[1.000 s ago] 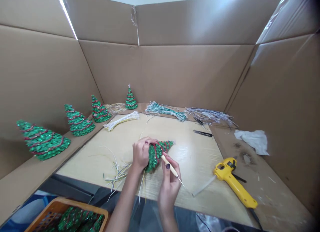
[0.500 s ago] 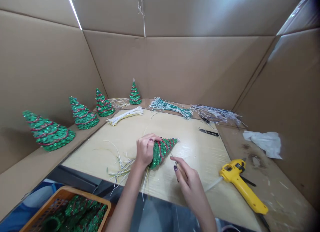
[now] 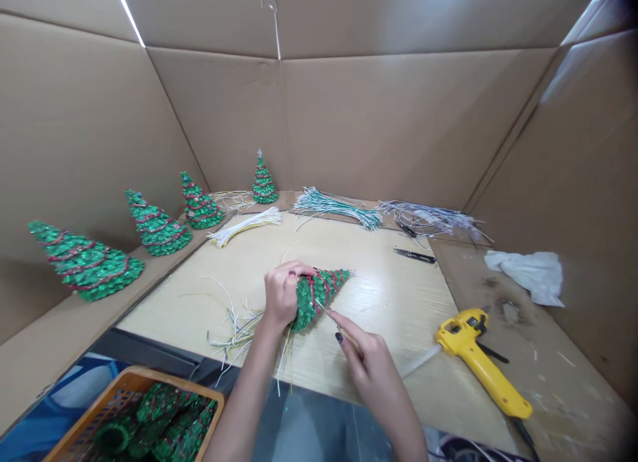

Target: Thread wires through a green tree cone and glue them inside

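A small green Christmas tree [image 3: 313, 296] with red garland lies on its side on the table, its clear tip pointing right. Fingers of my left hand [image 3: 285, 294] are wrapped over its upper side near the base. My right hand [image 3: 366, 349] grips an awl [image 3: 326, 309], a thin metal shaft with a light handle mostly hidden in the palm. The awl's point touches the side of the tree among the green tufts. Loose white and yellow wires [image 3: 239, 332] lie to the left, partly behind my left wrist.
Several finished-looking trees [image 3: 157, 226] stand along the left and back edges. Wire bundles [image 3: 336, 209] lie at the back, with black thread snips [image 3: 415, 255] nearby. To the right are a yellow glue gun [image 3: 481, 362] and a white cloth [image 3: 528, 276]. An orange basket [image 3: 219, 399] holds more trees.
My right hand has moved left, bringing the awl from beside the tree onto its side. My left hand still holds the tree. The whole view has shifted slightly.
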The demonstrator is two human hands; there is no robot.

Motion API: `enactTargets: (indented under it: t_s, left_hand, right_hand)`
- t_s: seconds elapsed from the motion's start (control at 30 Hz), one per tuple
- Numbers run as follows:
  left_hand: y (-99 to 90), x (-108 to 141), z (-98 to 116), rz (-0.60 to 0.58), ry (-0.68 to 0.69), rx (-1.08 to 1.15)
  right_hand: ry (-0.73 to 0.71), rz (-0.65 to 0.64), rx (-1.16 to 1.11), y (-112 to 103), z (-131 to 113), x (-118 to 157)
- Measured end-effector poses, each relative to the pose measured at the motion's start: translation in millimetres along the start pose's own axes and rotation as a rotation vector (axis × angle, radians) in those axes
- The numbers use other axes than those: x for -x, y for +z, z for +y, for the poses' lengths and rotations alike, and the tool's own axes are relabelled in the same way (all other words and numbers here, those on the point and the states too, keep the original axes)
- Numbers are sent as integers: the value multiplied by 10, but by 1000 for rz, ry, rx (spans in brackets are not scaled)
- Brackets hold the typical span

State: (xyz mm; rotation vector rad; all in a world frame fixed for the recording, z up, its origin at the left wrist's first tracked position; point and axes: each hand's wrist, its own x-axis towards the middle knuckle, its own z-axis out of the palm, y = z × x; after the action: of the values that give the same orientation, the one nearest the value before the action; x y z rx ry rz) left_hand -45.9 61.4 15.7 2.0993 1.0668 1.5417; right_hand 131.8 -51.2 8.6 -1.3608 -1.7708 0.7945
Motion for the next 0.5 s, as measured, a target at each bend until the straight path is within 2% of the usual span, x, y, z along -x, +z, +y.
enactTargets:
  t_s: [0.37, 0.5]
  left_hand:
    - [2, -15, 2, -1, -2, -6]
    - [1, -16, 2, -1, -3, -12]
  right_hand:
    - [15, -9, -112, 76, -6, -2]
    - [0, 30, -155, 124, 2, -8]
